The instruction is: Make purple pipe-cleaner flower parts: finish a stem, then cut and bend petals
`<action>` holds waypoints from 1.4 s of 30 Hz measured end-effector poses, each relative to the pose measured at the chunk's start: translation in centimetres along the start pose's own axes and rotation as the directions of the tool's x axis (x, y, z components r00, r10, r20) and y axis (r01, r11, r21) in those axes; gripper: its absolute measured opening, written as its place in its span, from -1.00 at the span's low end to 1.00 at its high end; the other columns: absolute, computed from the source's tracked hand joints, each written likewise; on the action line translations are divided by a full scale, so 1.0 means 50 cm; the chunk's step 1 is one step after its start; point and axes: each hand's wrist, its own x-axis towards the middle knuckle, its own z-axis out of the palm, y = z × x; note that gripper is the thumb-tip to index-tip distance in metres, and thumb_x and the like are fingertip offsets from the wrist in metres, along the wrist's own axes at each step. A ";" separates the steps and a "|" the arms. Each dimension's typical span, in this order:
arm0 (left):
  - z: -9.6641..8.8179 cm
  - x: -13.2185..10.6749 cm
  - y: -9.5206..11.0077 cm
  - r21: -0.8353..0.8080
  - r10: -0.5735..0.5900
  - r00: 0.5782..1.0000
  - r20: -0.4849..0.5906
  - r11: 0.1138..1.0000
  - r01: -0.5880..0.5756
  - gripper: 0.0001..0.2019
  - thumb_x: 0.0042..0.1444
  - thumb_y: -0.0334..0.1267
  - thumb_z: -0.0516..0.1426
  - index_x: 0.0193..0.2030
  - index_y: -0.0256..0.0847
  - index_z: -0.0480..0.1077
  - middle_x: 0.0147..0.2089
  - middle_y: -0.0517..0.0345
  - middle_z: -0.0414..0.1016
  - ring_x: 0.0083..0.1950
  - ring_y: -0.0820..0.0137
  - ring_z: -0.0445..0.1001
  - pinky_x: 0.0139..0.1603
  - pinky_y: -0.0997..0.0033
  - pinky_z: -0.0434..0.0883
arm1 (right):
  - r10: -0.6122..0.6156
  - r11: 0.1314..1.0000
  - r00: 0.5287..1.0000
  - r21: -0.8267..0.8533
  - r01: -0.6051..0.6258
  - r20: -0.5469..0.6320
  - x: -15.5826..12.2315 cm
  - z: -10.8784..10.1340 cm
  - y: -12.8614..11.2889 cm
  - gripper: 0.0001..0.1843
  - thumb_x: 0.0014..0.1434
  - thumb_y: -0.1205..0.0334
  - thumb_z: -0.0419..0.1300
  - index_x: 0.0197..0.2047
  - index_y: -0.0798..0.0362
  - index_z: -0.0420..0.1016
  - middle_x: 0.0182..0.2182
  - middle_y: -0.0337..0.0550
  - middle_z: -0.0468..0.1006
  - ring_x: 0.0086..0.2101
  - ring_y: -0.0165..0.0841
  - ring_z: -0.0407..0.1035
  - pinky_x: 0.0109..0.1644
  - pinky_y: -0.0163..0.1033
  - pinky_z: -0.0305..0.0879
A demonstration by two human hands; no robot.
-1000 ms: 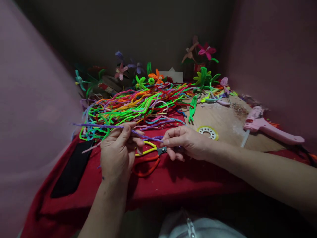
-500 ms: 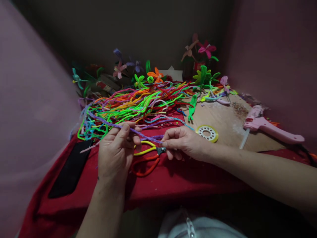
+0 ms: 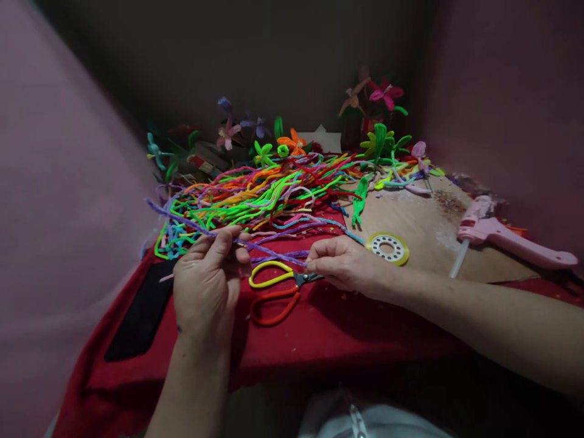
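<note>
A purple pipe cleaner (image 3: 269, 251) stretches between both hands over the red cloth (image 3: 319, 328). My left hand (image 3: 207, 283) pinches it near its middle, and its far end runs off to the left. My right hand (image 3: 344, 264) pinches the other end between thumb and fingers. Directly below the strand lie scissors (image 3: 274, 291) with one yellow and one orange handle. Behind the hands spreads a tangled pile of coloured pipe cleaners (image 3: 260, 194).
A tape roll (image 3: 389, 247) and a pink glue gun (image 3: 506, 236) rest on a brown board (image 3: 424, 225) at the right. Finished pipe-cleaner flowers (image 3: 292, 141) stand along the back. A black flat object (image 3: 141, 313) lies at the left. Pink walls close both sides.
Both hands have kept their pinch on the purple strand. The left hand slid slightly lower and left, uncovering more of the scissors. The view shifted a little.
</note>
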 end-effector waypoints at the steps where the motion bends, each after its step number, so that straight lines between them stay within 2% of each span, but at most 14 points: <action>1: 0.000 0.000 -0.003 0.014 0.033 0.999 -0.030 0.999 -0.032 -0.93 -0.09 -0.37 0.26 -0.42 -0.31 0.51 -0.53 0.21 0.46 -0.62 0.59 0.34 -0.67 0.63 0.28 | -0.001 1.000 1.000 -0.001 0.001 -0.001 0.000 0.000 0.000 -0.89 0.03 0.32 0.11 -0.50 0.12 0.31 -0.80 -0.47 0.10 -0.77 -0.62 -0.08 -0.69 -0.45 -0.20; 4: 0.003 -0.001 -0.008 0.074 0.164 0.980 -0.109 0.985 -0.156 -0.94 -0.11 -0.36 0.27 -0.46 -0.31 0.51 -0.63 0.30 0.35 -0.65 0.60 0.30 -0.69 0.62 0.27 | -0.005 1.000 1.000 -0.023 0.004 -0.012 0.000 -0.001 0.002 -0.90 0.02 0.33 0.11 -0.50 0.12 0.32 -0.79 -0.46 0.12 -0.77 -0.62 -0.06 -0.69 -0.44 -0.20; 6: 0.005 -0.001 -0.008 0.068 0.169 0.980 -0.108 0.984 -0.163 -0.93 -0.09 -0.34 0.27 -0.46 -0.31 0.50 -0.61 0.30 0.34 -0.65 0.60 0.29 -0.68 0.61 0.27 | -0.019 1.000 1.000 -0.020 0.019 -0.012 0.000 -0.002 0.005 -0.90 0.01 0.31 0.12 -0.51 0.12 0.32 -0.80 -0.46 0.12 -0.77 -0.62 -0.07 -0.69 -0.44 -0.20; 9: 0.005 -0.003 -0.007 -0.020 0.043 0.999 -0.012 0.999 -0.043 -0.89 -0.06 -0.30 0.27 -0.40 -0.30 0.50 -0.57 0.27 0.37 -0.62 0.60 0.30 -0.67 0.62 0.28 | -0.057 0.998 0.998 0.018 0.057 -0.021 0.001 -0.004 0.009 -0.88 0.03 0.29 0.13 -0.50 0.10 0.30 -0.80 -0.48 0.12 -0.78 -0.62 -0.08 -0.70 -0.44 -0.20; 11: 0.005 -0.010 -0.008 -0.029 -0.070 0.994 0.088 0.997 0.073 -0.86 -0.06 -0.30 0.26 -0.33 -0.28 0.49 -0.58 0.28 0.37 -0.63 0.60 0.30 -0.67 0.64 0.28 | -0.079 0.996 0.997 0.042 0.080 -0.026 0.001 -0.005 0.010 -0.86 0.03 0.28 0.14 -0.51 0.10 0.28 -0.80 -0.48 0.14 -0.78 -0.62 -0.07 -0.71 -0.45 -0.19; 14: 0.012 -0.031 -0.014 0.113 -0.250 0.939 0.237 0.967 0.229 -0.84 -0.06 -0.31 0.26 -0.30 -0.28 0.48 -0.63 0.28 0.35 -0.65 0.58 0.29 -0.69 0.62 0.27 | -0.093 0.993 0.995 0.076 0.094 -0.021 0.000 -0.004 0.009 -0.85 0.04 0.28 0.14 -0.51 0.09 0.27 -0.81 -0.48 0.16 -0.79 -0.62 -0.05 -0.72 -0.46 -0.18; 16: 0.018 -0.046 -0.019 0.213 -0.335 0.895 0.295 0.936 0.280 -0.87 -0.05 -0.30 0.25 -0.33 -0.27 0.46 -0.63 0.27 0.37 -0.65 0.55 0.31 -0.69 0.61 0.27 | -0.094 0.992 0.996 0.087 0.095 -0.009 -0.001 -0.002 0.008 -0.86 0.06 0.27 0.13 -0.50 0.09 0.28 -0.82 -0.47 0.17 -0.79 -0.62 -0.05 -0.74 -0.47 -0.18; 18: 0.024 -0.057 -0.023 0.265 -0.366 0.874 0.320 0.920 0.289 -0.88 -0.03 -0.27 0.24 -0.35 -0.26 0.45 -0.63 0.25 0.40 -0.64 0.54 0.32 -0.69 0.61 0.28 | -0.094 0.991 0.995 0.092 0.093 0.014 -0.002 -0.001 0.008 -0.86 0.07 0.26 0.12 -0.48 0.09 0.29 -0.82 -0.47 0.17 -0.80 -0.61 -0.04 -0.75 -0.47 -0.19; 20: 0.027 -0.061 -0.026 0.286 -0.362 0.873 0.327 0.918 0.274 -0.88 -0.01 -0.26 0.22 -0.36 -0.26 0.44 -0.64 0.24 0.41 -0.65 0.54 0.32 -0.69 0.61 0.27 | -0.098 0.991 0.994 0.097 0.094 0.037 -0.002 -0.002 0.009 -0.86 0.08 0.24 0.11 -0.47 0.09 0.30 -0.82 -0.47 0.18 -0.80 -0.60 -0.03 -0.75 -0.48 -0.18; 27: 0.025 -0.061 -0.030 0.310 -0.352 0.877 0.327 0.917 0.252 -0.91 -0.01 -0.27 0.22 -0.39 -0.24 0.44 -0.66 0.27 0.41 -0.66 0.55 0.31 -0.67 0.61 0.26 | -0.095 0.995 0.993 0.046 0.091 0.074 -0.001 -0.001 0.014 -0.85 0.11 0.21 0.10 -0.45 0.08 0.29 -0.78 -0.44 0.25 -0.77 -0.57 0.08 -0.73 -0.47 -0.02; 33: 0.034 -0.067 -0.025 0.365 -0.219 0.949 0.226 0.922 0.126 -0.89 -0.02 -0.27 0.22 -0.45 -0.24 0.43 -0.67 0.29 0.38 -0.67 0.56 0.29 -0.68 0.61 0.27 | -0.071 0.997 0.995 -0.033 0.074 0.067 -0.002 0.001 0.007 -0.82 0.15 0.25 0.04 -0.46 0.10 0.29 -0.79 -0.44 0.19 -0.78 -0.59 0.02 -0.73 -0.47 -0.11; 38: 0.035 -0.055 -0.019 0.299 -0.218 0.970 0.103 0.937 0.179 -0.85 -0.07 -0.25 0.24 -0.50 -0.27 0.39 -0.66 0.28 0.37 -0.70 0.55 0.27 -0.75 0.59 0.24 | 0.008 1.000 0.994 -0.018 -0.006 0.113 0.002 0.001 0.005 -0.87 0.14 0.26 0.03 -0.40 0.11 0.32 -0.77 -0.40 0.28 -0.78 -0.57 0.08 -0.71 -0.46 -0.03; 42: 0.019 -0.033 -0.020 0.108 -0.267 0.961 0.076 0.960 0.258 -0.85 -0.10 -0.26 0.26 -0.47 -0.29 0.41 -0.63 0.27 0.36 -0.71 0.61 0.20 -0.77 0.63 0.17 | -0.009 0.993 0.999 -0.117 0.015 0.046 -0.001 0.001 -0.003 -0.86 0.14 0.30 0.02 -0.43 0.11 0.33 -0.80 -0.42 0.21 -0.77 -0.56 0.03 -0.70 -0.44 -0.10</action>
